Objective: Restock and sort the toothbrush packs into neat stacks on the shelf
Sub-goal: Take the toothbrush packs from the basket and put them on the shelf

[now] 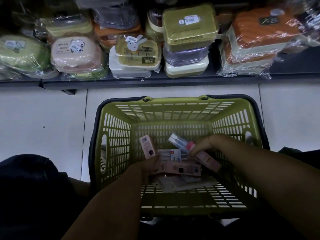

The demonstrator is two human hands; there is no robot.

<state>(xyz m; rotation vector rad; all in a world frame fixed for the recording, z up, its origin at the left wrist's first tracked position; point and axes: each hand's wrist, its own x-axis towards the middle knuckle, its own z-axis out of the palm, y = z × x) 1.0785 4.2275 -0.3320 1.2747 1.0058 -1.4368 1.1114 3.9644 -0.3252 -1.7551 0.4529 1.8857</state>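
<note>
Two hands are down inside the green basket (pixel 173 111), which sits on the floor (pixel 43 110) just near of the low shelf (pixel 155 81), likely parked there so stock can go straight across. The left hand (pixel 150 166) grips a pink pack (pixel 146 146) by its near end. Its far end is tilted up and away, barcode side showing. The right hand (pixel 205 146) has fingers curled over a clear-fronted pack (pixel 180 142) at mid-length. The clear end points far-left and the pink card end runs near-right under the hand. One pack per hand probably means like is being gathered with like before stacking (judgement only). More toothbrush packs (pixel 181 168) lie loose and crossed on the basket bottom between the hands, one pink one flat across and a paler one beneath it. The packs are long, slim, flat cards, mostly pink, some with clear blister fronts; the print is unreadable in the dim light. The shelf in view carries wrapped boxes (pixel 188 25), and no toothbrush stacks show there.
</note>
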